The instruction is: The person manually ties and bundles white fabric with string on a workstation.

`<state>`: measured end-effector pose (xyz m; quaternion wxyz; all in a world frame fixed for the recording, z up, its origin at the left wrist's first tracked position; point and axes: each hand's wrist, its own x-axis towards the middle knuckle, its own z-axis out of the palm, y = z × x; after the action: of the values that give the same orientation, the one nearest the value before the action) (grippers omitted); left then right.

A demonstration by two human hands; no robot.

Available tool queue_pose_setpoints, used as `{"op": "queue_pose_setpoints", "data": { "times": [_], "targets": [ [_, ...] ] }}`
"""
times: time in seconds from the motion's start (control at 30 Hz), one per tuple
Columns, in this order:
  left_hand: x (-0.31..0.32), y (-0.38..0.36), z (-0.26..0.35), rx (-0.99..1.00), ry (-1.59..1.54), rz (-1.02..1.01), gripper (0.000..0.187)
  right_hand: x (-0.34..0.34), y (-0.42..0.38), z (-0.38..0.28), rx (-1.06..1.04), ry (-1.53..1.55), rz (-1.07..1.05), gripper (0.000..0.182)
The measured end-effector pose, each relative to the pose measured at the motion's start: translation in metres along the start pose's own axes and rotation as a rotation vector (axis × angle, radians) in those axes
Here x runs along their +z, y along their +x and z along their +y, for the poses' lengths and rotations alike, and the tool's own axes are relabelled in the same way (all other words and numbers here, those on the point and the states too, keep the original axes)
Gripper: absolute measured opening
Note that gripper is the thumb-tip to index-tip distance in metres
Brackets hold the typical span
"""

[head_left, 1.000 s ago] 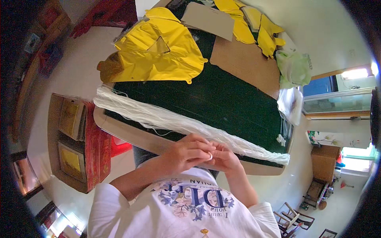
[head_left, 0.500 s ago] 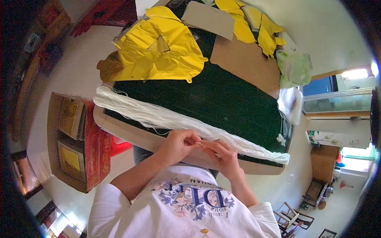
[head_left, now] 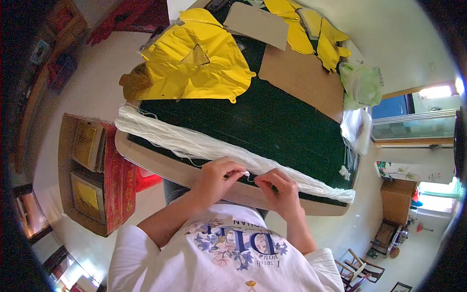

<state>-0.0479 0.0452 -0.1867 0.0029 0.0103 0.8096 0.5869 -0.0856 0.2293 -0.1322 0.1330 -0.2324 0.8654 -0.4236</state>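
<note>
At the table's front edge my left hand [head_left: 217,179] is closed in a pinch on a short white string [head_left: 246,173], whose small bunched part shows at the fingertips. My right hand [head_left: 281,191] is closed as well, its thumb and finger pinching the other end of that string, with a short loop between the hands. Just beyond both hands a long bundle of white strings [head_left: 194,141] lies slantwise along the front of the dark green tabletop [head_left: 233,117].
Yellow foil sheets [head_left: 194,61] lie at the back left, beside brown cardboard [head_left: 304,80]. A pale green plastic bag [head_left: 361,83] and white string tufts [head_left: 355,129] are at the right edge. A red cardboard box [head_left: 119,190] holding gold-coloured packs stands left of the table.
My hands have moved apart, the right one shifting slightly right. A white string with a bunched end now shows between the fingertips. The bundle on the table has stayed put.
</note>
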Motion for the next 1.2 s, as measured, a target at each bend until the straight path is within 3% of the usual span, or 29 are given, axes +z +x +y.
{"op": "queue_pose_setpoints", "data": {
  "times": [0.13, 0.2, 0.3, 0.4, 0.5, 0.6, 0.7, 0.8, 0.9, 1.07, 1.17, 1.2],
  "targets": [
    [-0.004, -0.002, 0.006, -0.159, -0.375, -0.249, 0.011, -0.001, 0.011, 0.004, -0.081, 0.024, 0.106, 0.006],
    [-0.003, -0.002, 0.018, -0.241, -0.511, -0.330, 0.014, 0.014, 0.012, 0.017, 0.002, 0.062, 0.078, 0.007],
    [0.005, 0.003, 0.016, -0.228, -0.666, -0.070, 0.012, 0.032, 0.003, 0.022, 0.012, 0.079, -0.039, 0.011],
    [0.005, 0.005, 0.005, -0.055, -0.166, 0.097, 0.009, 0.027, -0.004, 0.007, -0.094, -0.036, -0.119, 0.013],
    [0.003, 0.001, -0.002, 0.155, -0.042, -0.108, 0.008, 0.011, 0.003, -0.002, -0.046, 0.060, -0.012, 0.012],
    [0.006, 0.003, 0.006, 0.238, -0.244, -0.069, 0.009, 0.017, 0.009, 0.020, -0.010, 0.016, 0.052, 0.009],
    [0.008, 0.003, 0.007, -0.171, -0.813, -0.106, 0.008, 0.027, -0.001, 0.031, -0.039, 0.034, -0.068, 0.009],
    [0.008, 0.007, -0.002, -0.217, -0.705, -0.019, 0.008, 0.025, -0.006, 0.008, -0.038, 0.157, -0.120, 0.010],
    [0.006, 0.010, 0.003, -0.262, -0.673, 0.059, 0.006, 0.015, -0.008, 0.011, 0.008, 0.213, 0.051, 0.014],
    [0.014, 0.010, 0.004, -0.237, -0.678, 0.057, 0.008, 0.038, 0.003, 0.017, 0.217, 0.653, 0.075, 0.025],
    [0.016, 0.011, 0.001, -0.166, -0.492, 0.131, 0.008, 0.045, -0.005, 0.027, 0.419, 0.487, 0.000, 0.024],
    [0.015, 0.011, 0.000, -0.131, -0.391, 0.172, 0.008, 0.041, -0.007, 0.026, 0.375, 0.510, 0.010, 0.017]
  ]
}}
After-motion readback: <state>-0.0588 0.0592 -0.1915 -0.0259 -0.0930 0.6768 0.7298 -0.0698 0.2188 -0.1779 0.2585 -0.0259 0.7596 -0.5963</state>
